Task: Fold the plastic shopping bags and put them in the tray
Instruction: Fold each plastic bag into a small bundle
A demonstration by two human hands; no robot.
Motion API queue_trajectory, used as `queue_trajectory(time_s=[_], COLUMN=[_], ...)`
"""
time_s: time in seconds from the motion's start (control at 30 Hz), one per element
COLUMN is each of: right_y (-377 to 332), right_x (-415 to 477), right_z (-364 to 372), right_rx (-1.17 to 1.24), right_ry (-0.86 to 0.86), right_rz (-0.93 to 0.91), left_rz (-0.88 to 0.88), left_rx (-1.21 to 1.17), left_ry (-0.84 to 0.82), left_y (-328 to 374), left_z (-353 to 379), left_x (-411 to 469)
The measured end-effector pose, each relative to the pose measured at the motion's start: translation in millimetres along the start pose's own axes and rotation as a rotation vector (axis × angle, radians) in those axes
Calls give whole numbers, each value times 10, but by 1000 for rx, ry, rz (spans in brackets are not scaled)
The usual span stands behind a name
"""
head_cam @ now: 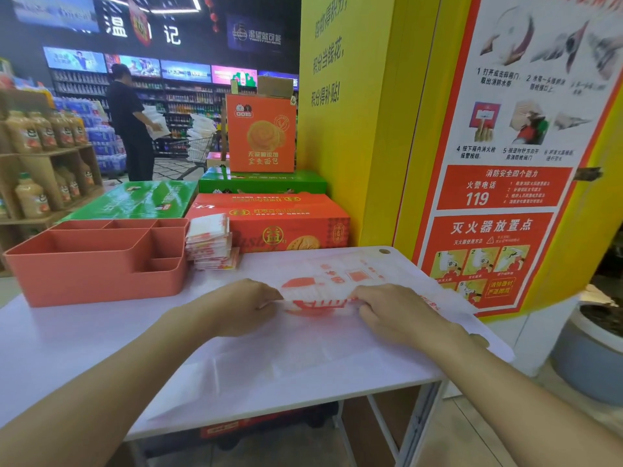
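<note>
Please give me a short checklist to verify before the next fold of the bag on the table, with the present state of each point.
1. Left hand and right hand both pinch the near fold of the plastic bag: ok.
2. Bag lies wholly on the table: not ok, its right side seems to pass over the table edge.
3. Fold edges line up: cannot tell, the hands cover them.
4. Tray shows free compartments: ok.
5. Stack of folded bags is in the tray: not ok, it stands beside it.
</note>
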State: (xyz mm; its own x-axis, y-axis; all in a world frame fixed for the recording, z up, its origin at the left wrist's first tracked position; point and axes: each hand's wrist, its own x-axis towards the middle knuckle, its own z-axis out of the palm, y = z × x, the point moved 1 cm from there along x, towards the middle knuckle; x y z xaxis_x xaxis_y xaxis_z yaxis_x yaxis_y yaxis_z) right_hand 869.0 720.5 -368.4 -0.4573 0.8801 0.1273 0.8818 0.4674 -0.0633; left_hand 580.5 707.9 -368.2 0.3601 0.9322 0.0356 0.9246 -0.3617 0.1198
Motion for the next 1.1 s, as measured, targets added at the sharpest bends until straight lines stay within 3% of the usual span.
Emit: queue_trajectory(time_s=[0.17,0.57,0.9,1.1], right_y=[-27,97,235,296], right_x=[74,266,398,464], right_z=[-112,19,225,333], right_rx=[-7,-245,-278,-240], right_ry=[107,305,209,60], right_rz=[47,112,168,182], left_rz=[-112,-286,-348,-372], left_rx=[-32,-94,-98,-63], left_ry=[68,25,47,67], left_y=[-53,-125,-286,-455], left_z=[-134,-230,-180,-142], left_x=[33,162,257,292])
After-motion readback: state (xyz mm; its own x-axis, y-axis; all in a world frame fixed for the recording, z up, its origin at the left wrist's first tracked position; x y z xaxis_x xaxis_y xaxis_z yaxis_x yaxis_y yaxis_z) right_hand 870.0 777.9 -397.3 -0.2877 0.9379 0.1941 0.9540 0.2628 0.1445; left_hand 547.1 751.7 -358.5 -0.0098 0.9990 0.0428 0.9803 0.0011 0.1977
